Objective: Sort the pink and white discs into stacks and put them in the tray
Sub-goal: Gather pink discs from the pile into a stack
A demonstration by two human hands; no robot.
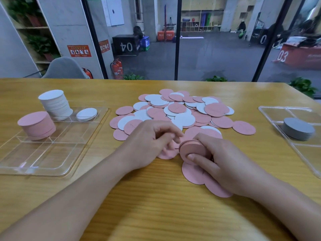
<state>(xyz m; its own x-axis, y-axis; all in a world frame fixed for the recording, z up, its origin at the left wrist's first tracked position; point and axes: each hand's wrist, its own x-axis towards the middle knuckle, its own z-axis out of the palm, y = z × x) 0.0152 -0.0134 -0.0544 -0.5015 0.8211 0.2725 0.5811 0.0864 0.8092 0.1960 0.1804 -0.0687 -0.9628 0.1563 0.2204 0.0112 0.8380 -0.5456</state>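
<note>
A loose heap of pink and white discs point(180, 110) lies mid-table. My right hand point(224, 162) grips a small stack of pink discs point(192, 148) on edge, thumb across its face. My left hand point(149, 143) is beside that stack with curled fingers pinching a pink disc point(167, 152) at the table. More pink discs point(194, 173) lie under my right hand. The clear tray point(52, 159) on the left holds a pink stack point(37, 125), a tall white stack point(55, 104) and a short white stack point(86, 114).
A second clear tray point(295, 112) at the right edge holds a grey disc stack point(297, 128). Bare wooden table point(156, 206) lies in front of my arms. A glass wall and a grey chair point(65, 68) stand behind the table.
</note>
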